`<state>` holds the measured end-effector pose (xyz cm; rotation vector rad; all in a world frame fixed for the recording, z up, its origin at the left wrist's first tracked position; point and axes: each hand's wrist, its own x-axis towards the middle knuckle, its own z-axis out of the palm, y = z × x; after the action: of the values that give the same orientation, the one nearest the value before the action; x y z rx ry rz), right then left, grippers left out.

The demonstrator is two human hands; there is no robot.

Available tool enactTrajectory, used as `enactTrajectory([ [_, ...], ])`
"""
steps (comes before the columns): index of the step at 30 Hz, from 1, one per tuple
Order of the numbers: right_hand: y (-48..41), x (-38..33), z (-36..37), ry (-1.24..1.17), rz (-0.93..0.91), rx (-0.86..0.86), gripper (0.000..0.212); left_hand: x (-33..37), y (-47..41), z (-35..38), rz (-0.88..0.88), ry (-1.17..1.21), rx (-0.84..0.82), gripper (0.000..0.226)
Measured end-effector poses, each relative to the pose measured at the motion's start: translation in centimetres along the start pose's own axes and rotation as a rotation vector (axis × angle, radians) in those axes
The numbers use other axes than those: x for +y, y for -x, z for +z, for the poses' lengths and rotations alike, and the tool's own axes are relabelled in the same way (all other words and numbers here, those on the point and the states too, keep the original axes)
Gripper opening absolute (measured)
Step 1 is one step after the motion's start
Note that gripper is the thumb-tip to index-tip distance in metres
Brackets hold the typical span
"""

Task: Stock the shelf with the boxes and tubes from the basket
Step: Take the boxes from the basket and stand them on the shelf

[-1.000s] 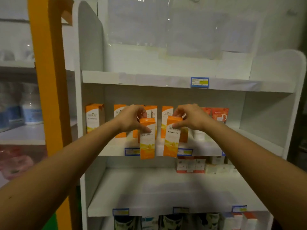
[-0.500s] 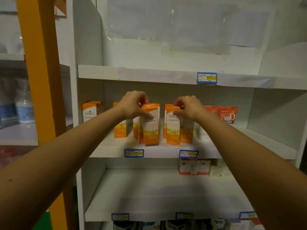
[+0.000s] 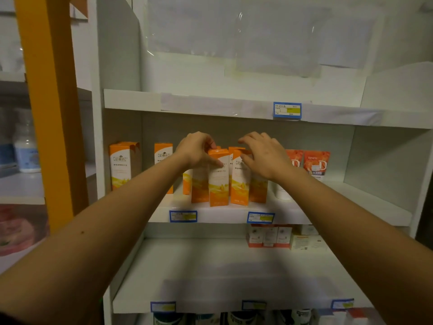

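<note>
orange cardboard boxes [image 3: 219,177], upright, perhaps glossy

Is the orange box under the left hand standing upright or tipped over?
Upright. The orange box stands on its base at the front of the middle shelf, sides vertical, with the left hand gripping its top.

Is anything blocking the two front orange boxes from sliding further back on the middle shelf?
Yes. More orange boxes stand directly behind the left-hand box and right-hand box. The left hand and right hand rest on their tops.
</note>
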<state>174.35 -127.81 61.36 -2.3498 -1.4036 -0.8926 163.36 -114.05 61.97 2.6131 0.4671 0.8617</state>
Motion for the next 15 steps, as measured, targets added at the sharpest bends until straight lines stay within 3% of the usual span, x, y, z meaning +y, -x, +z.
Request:
enactTrajectory([
  [4,0.3,0.0,0.2,0.000,0.001,-0.034,0.045,-0.3,-0.6,0.9,-0.012,-0.056,0.023,0.045],
  [9,0.8,0.3,0.4,0.013,0.014,-0.050,0.048,-0.1,-0.7,1.0,0.081,-0.419,0.081,0.048],
  [15,2.2,0.4,0.3,0.000,0.023,-0.064,0.046,0.1,0.8,1.5,0.192,-0.604,0.069,0.058],
])
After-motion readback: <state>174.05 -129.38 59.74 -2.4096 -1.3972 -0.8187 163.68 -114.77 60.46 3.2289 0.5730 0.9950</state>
